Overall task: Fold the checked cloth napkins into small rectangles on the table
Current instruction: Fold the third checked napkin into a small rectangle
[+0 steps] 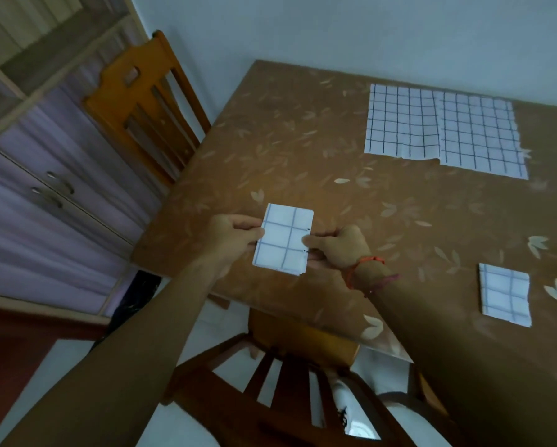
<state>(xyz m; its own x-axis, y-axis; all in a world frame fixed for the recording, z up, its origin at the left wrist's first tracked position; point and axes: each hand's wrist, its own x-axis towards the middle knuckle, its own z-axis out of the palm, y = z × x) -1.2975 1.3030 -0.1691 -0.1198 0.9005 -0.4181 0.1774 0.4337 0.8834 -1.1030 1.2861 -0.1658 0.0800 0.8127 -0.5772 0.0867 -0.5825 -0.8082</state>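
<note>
A white checked napkin folded into a small rectangle is held between both hands near the table's left front part. My left hand pinches its left edge. My right hand pinches its right edge; an orange thread circles that wrist. A second folded napkin lies flat at the right front of the table. Two unfolded checked napkins lie spread side by side at the back: one on the left, one on the right, slightly overlapping.
The brown table has a leaf-patterned cover. One wooden chair stands at its left side, another is tucked in at the front below my arms. A cabinet with handles lines the left wall.
</note>
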